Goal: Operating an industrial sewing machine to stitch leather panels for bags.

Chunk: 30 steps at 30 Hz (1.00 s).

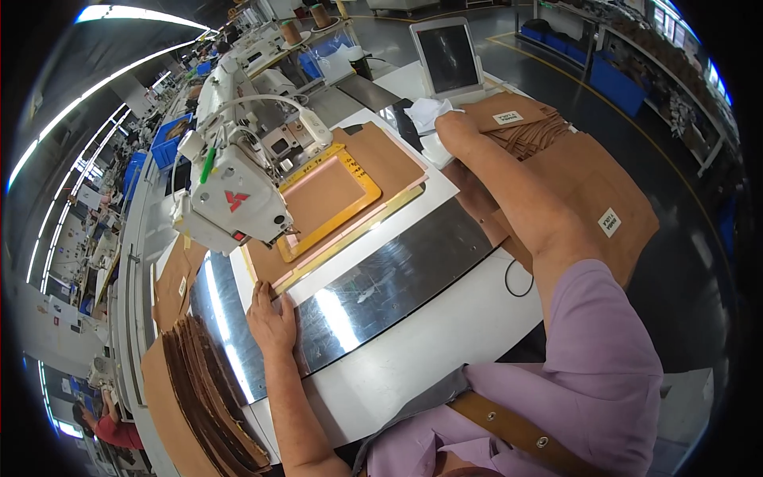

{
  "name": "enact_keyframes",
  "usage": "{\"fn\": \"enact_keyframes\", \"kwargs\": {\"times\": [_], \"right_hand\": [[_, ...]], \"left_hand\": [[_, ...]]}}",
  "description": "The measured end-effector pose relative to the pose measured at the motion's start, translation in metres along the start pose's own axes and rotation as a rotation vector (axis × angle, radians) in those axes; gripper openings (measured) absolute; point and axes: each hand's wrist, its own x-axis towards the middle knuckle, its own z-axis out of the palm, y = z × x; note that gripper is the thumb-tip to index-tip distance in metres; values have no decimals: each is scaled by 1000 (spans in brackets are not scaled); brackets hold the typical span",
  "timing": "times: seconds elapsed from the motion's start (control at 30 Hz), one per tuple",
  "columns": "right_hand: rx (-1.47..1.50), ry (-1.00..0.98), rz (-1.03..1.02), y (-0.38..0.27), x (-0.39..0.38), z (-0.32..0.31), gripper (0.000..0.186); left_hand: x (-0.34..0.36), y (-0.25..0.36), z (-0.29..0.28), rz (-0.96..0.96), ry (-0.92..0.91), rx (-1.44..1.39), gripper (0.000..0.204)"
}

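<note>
My left hand (pixel 272 318) lies with fingers stretched on the near-left corner of a white template board (pixel 441 193). The board carries a brown panel (pixel 393 155) and a yellow frame (pixel 368 184) around pink edging, beneath the white sewing machine head (pixel 222 199). My right hand (pixel 457 131) reaches to the far right, fingers curled at crumpled white pieces (pixel 427 111); its fingertips are hidden, so I cannot make out what it holds. Beside it are stacked brown pieces (pixel 540 139) and larger brown panels (pixel 604 183) with white labels.
A steel plate (pixel 373 294) spans the white tabletop. Brown panels (pixel 159 374) are stacked at left. A screen (pixel 445 56) stands behind. Shelving with blue bins (pixel 612 83) lines the right aisle. Another person in red (pixel 111 429) works at lower left, among rows of machines.
</note>
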Motion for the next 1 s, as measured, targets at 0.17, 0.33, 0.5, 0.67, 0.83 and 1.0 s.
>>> {"fn": "enact_keyframes", "kwargs": {"times": [0.17, 0.33, 0.5, 0.67, 0.83, 1.0], "right_hand": [[-43, -14, -82, 8, 2, -1, 17], [86, 28, 41, 19, -1, 1, 17], [275, 110, 106, 32, -6, 5, 18], [331, 197, 105, 38, -27, 3, 17], [447, 159, 50, 48, -38, 3, 16], [340, 321, 129, 75, -28, -27, 25]], "left_hand": [[0, 3, -1, -23, -18, 2, 51], [0, 8, -4, -9, 30, 12, 47], [0, 6, -2, -11, 27, 2, 47], [-2, -1, 1, -30, -20, 18, 50], [-2, 0, 4, -5, -17, 33, 49], [-7, -4, 3, -8, -8, -5, 45]]}}
